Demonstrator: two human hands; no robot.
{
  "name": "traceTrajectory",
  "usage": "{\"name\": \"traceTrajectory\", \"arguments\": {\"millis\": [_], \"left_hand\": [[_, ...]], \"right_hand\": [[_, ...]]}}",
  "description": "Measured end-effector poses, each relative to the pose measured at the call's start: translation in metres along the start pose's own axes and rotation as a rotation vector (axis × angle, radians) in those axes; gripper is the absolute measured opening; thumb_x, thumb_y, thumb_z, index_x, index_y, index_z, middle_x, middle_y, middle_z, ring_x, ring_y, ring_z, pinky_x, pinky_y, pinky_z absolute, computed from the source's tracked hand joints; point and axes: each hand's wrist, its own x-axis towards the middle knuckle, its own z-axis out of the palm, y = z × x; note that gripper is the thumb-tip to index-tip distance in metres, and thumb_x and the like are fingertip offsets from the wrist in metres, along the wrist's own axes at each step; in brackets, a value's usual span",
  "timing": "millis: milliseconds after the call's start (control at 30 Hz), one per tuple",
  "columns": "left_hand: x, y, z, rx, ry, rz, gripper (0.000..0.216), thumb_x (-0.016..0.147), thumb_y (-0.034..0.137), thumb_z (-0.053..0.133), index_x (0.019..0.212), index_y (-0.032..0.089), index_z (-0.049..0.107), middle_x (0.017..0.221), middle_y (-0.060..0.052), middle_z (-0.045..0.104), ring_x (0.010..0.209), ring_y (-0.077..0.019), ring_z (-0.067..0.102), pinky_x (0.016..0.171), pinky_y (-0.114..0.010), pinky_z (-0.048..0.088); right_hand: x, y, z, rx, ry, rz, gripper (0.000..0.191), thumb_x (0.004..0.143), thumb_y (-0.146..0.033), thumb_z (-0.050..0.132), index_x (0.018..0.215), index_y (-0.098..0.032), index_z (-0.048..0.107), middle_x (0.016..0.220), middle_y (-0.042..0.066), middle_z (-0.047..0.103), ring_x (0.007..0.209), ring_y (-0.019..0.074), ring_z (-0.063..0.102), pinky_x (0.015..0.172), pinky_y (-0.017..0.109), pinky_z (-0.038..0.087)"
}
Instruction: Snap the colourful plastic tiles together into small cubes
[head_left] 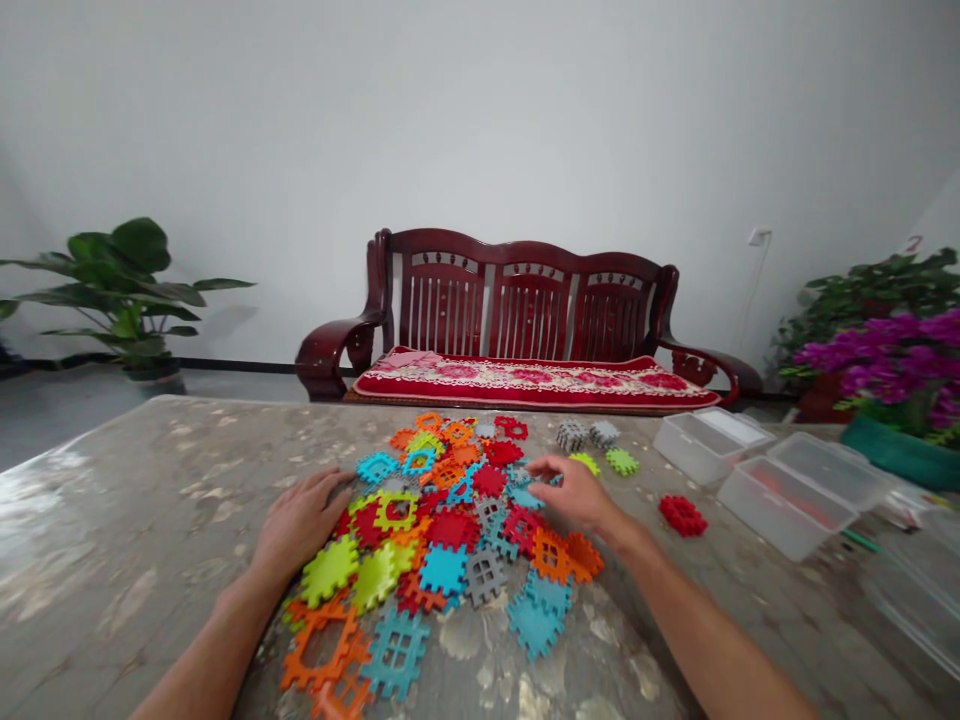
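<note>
The grey patterned desk [172,520] stands before a dark-red wooden bench [529,300]. On the desk, the pile of toothed plastic pieces [454,528] lies between both hands, with clear boxes [772,510] at far right. The left hand [306,512] rests beside the pile, fingers loosely extended. The right hand [574,492] bends its fingers over blue-grey pieces; whether they grip, I cannot tell. One small red mark [913,243] at right resembles "2".

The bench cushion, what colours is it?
The cushion is mostly red with cream patterning, in the head view.
</note>
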Motion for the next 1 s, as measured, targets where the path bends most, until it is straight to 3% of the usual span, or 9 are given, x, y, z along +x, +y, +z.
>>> {"name": "traceTrajectory", "arguments": {"millis": [100,233,467,600,733,867,1000], "left_hand": [[-0.001,0.002,-0.002,0.022,-0.009,0.0,0.052,0.093,0.045,0.034,0.127,0.028,0.069,0.141,-0.004,0.064,0.13,-0.0243,0.058,0.113,-0.038,0.04],[-0.002,0.003,-0.003,0.007,-0.02,-0.001,0.052,0.094,0.045,0.034,0.128,0.026,0.068,0.142,-0.006,0.063,0.131,-0.0255,0.057,0.111,-0.04,0.042],[0.0,0.003,-0.003,0.001,-0.01,0.005,0.052,0.093,0.044,0.034,0.127,0.025,0.069,0.14,-0.007,0.065,0.131,-0.0265,0.057,0.112,-0.043,0.041],[0.001,0.001,0.0,0.004,-0.017,0.001,0.052,0.093,0.046,0.035,0.127,0.026,0.069,0.14,-0.007,0.064,0.131,-0.0272,0.057,0.113,-0.044,0.04],[0.003,-0.004,0.003,-0.01,-0.012,0.017,0.054,0.093,0.046,0.034,0.128,0.025,0.068,0.141,-0.007,0.063,0.13,-0.0285,0.058,0.114,-0.045,0.04],[0.004,-0.009,0.005,-0.021,-0.023,0.028,0.055,0.093,0.046,0.034,0.129,0.023,0.068,0.141,-0.009,0.063,0.13,-0.0302,0.058,0.113,-0.046,0.041],[0.005,-0.01,0.007,-0.028,-0.017,0.042,0.056,0.093,0.046,0.033,0.13,0.022,0.068,0.139,-0.01,0.064,0.129,-0.031,0.058,0.113,-0.048,0.041]], "right_hand": [[-0.022,-0.021,0.009,-0.167,-0.09,-0.075,0.056,0.068,-0.038,0.08,0.121,-0.025,0.07,0.125,0.007,0.07,0.116,0.0284,0.062,0.102,0.043,0.045],[-0.039,-0.037,0.011,-0.338,-0.136,-0.027,0.077,0.066,-0.038,0.082,0.138,-0.023,0.059,0.136,0.011,0.062,0.123,0.0318,0.056,0.106,0.044,0.042],[-0.054,-0.045,0.02,-0.472,-0.074,-0.021,0.066,0.074,-0.024,0.069,0.139,-0.019,0.057,0.13,0.013,0.065,0.121,0.0316,0.057,0.105,0.043,0.042],[-0.056,-0.04,0.027,-0.355,0.018,-0.019,0.062,0.077,-0.013,0.06,0.138,-0.018,0.057,0.128,0.013,0.068,0.118,0.0279,0.061,0.104,0.041,0.045],[-0.048,-0.028,0.025,-0.026,0.119,-0.006,0.052,0.078,-0.009,0.051,0.128,-0.019,0.064,0.11,0.008,0.075,0.102,0.0216,0.069,0.096,0.037,0.051],[-0.036,-0.004,0.005,0.291,0.29,0.104,0.044,0.078,-0.019,0.053,0.12,-0.018,0.067,0.1,0.006,0.077,0.087,0.0198,0.072,0.081,0.034,0.057],[-0.037,0.031,-0.023,0.292,0.326,0.208,0.041,0.079,-0.022,0.052,0.115,-0.017,0.068,0.101,0.008,0.077,0.091,0.0214,0.073,0.085,0.036,0.057]]}}
